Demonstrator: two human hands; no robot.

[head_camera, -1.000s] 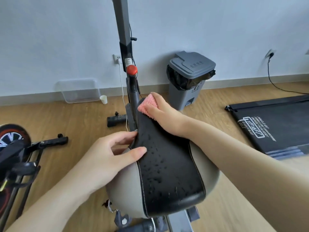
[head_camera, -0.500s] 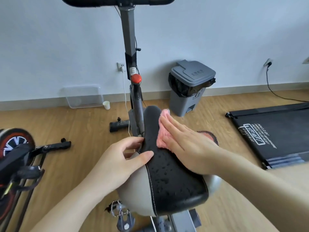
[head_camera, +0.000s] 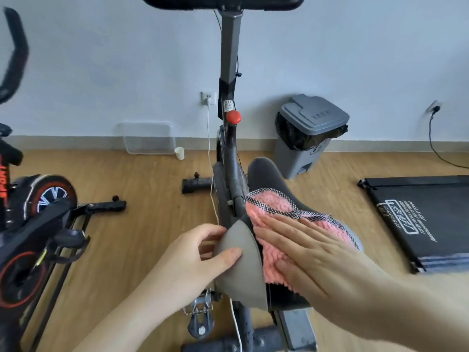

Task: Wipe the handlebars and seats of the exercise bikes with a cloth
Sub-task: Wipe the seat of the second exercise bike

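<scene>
pink cloth [head_camera: 275, 226] under flat right hand [head_camera: 308, 252], on seat [head_camera: 242, 270]

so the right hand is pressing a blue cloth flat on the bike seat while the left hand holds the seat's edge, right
Not quite: the cloth is pink with a black-and-white checked border, not blue, as the head view shows. The rest holds: the right hand presses it flat on the bike seat while the left hand holds the seat's edge.

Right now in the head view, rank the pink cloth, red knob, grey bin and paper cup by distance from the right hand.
1. pink cloth, under the right hand.
2. red knob, ahead on the frame.
3. grey bin, by the wall, right.
4. paper cup, by the wall, left.
</scene>
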